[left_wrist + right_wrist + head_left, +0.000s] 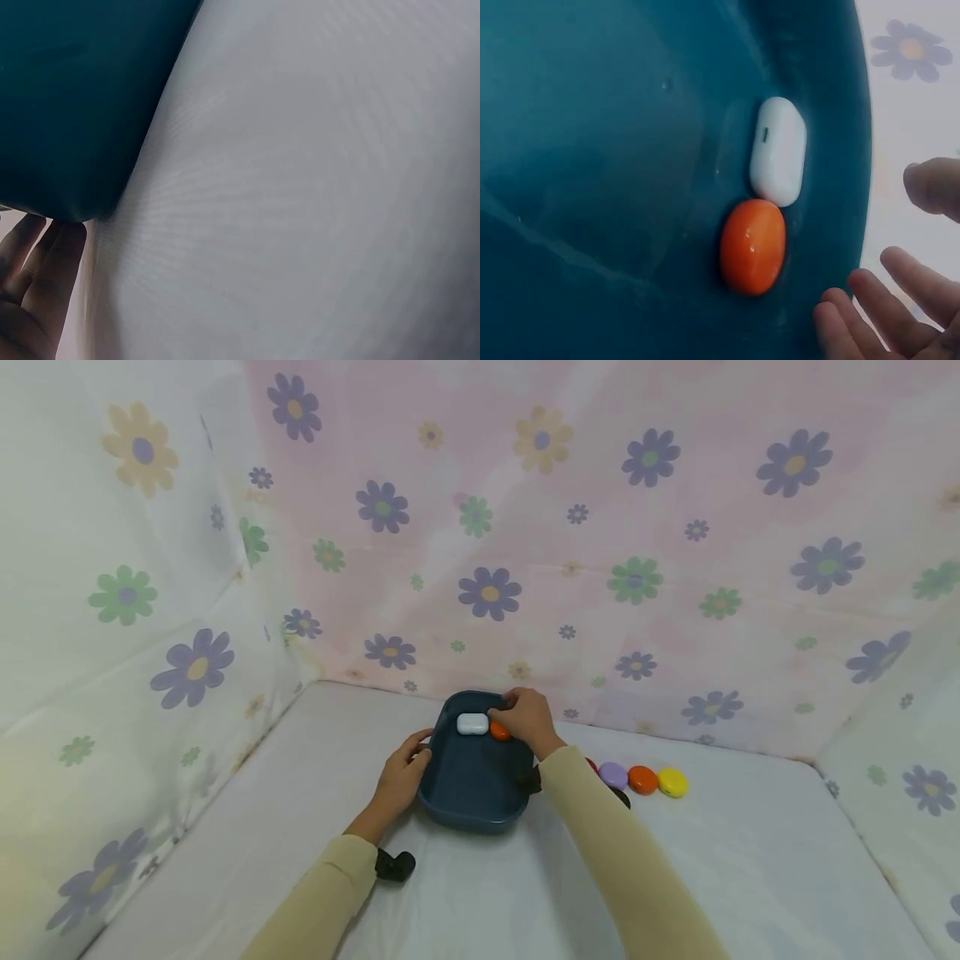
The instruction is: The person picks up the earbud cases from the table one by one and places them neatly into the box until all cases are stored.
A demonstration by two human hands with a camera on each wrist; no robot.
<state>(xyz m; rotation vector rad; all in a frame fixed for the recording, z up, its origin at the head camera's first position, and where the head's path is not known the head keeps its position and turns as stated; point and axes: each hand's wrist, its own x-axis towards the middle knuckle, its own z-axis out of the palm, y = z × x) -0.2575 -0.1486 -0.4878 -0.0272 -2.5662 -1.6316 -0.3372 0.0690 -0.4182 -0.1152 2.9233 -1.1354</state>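
A dark blue tray with raised sides stands on the white-covered table. Inside, at its far end, lie a white earbud case and a glossy orange oval piece, end to end and touching. My right hand is over the tray's far right corner, beside the orange piece. In the right wrist view its fingers are spread, with nothing between them and the thumb. My left hand is at the tray's left side, and its extended fingers touch the outer wall.
Right of the tray lie round pieces: a purple one, an orange-red one and a yellow one. Red and black ones are partly hidden by my right sleeve. A flower-patterned cloth hangs behind the table.
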